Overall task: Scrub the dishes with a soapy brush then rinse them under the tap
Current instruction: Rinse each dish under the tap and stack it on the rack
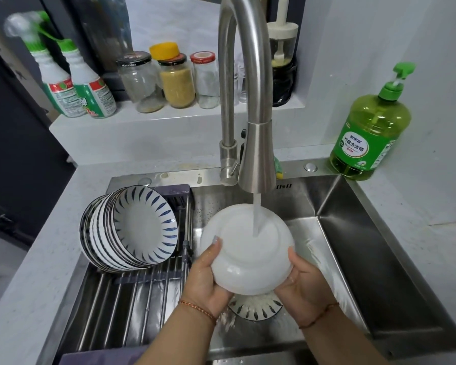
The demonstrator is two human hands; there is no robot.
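Bowl [248, 248] under running tap [256, 143], left hand [208, 280], right hand [304, 281] gripping

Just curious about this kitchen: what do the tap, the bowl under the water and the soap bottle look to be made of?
Tap: brushed steel, a dull grey sheen. Bowl: probably glazed ceramic, smooth glossy white underside like the stacked bowls, though plastic is possible. Soap bottle: clear green plastic; liquid shows through.

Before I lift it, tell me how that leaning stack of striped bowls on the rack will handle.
The stack of striped bowls leans on edge against the rack, so it may slide or topple. They look like glazed ceramic: probably heavy together, breakable, and slippery if wet.
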